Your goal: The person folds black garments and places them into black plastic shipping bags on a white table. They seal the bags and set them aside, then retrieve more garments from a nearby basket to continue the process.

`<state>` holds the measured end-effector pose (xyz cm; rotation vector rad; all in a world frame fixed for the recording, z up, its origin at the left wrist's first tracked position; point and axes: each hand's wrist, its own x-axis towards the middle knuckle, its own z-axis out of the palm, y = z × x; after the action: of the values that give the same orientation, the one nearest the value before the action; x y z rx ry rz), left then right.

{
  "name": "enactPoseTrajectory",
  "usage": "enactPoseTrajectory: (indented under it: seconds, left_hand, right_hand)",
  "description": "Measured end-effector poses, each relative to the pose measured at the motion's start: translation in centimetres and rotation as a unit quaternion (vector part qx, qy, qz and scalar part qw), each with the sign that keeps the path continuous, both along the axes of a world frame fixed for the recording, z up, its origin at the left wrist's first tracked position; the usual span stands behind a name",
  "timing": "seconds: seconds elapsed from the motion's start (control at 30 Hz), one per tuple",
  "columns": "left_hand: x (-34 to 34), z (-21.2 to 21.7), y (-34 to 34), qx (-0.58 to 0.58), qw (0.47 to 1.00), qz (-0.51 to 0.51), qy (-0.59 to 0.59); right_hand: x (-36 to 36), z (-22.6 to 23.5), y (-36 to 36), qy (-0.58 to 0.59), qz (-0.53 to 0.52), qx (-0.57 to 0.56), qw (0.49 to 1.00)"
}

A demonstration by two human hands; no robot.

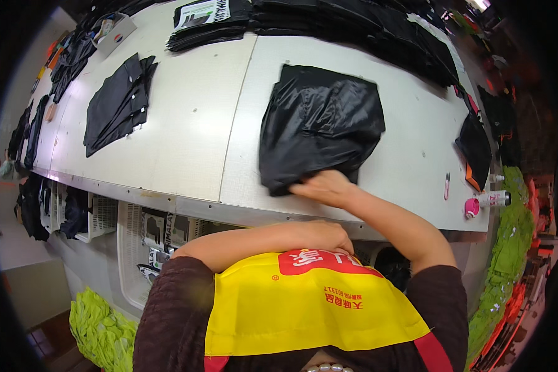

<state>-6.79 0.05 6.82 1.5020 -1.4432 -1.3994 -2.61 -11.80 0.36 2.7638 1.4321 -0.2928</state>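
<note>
On the white table (186, 161) in front of me lies a shiny black folded piece (322, 118); I cannot tell whether it is glossy cloth or plastic. My right hand (324, 187) is closed on its near edge, the fingertips partly covered by the black material. Close to my body, by the table's front edge, my left hand (333, 236) is bent down over the yellow apron (304, 316). Its fingers are mostly hidden. To the left, a small fanned pile of black folded garments (119, 104) rests on the table.
Stacks of black folded goods (328, 22) line the far side. At right are a pink-capped bottle (495, 198), a small pink tool (447, 186) and a black pouch (473, 146). White baskets (130, 248) stand below the table edge. Lime-green cloth (102, 328) lies at lower left.
</note>
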Motion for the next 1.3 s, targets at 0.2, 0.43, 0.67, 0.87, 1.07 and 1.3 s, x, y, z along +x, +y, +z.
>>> enactPoseTrajectory:
  seconds: [0.2,0.43,0.67,0.87,1.07,1.3]
  left_hand:
    - [11.2,0.8,1.3,-0.336,0.724,0.412,-0.440]
    - [11.3,-6.1,1.3,-0.066,0.764,0.244,-0.594]
    - [8.4,-5.5,0.5,-0.082,0.800,0.263,-0.532]
    - [8.6,-6.3,1.3,-0.070,0.832,0.261,-0.485]
    - [8.8,-7.8,1.5,-0.106,0.840,0.274,-0.456]
    - [8.7,-7.9,3.4,-0.207,0.841,0.301,-0.399]
  right_hand:
    - [-1.5,2.2,-11.0,-0.155,-0.003,0.053,0.986]
    - [-3.3,11.6,-1.2,0.116,-0.219,-0.214,0.945]
    - [10.2,7.0,0.6,-0.406,-0.421,0.210,0.784]
    - [8.5,-1.4,-3.5,-0.131,-0.624,0.115,0.762]
    - [9.5,5.6,-2.6,0.099,-0.485,-0.104,0.863]
    - [12.3,2.9,-4.5,0.169,-0.500,-0.172,0.832]
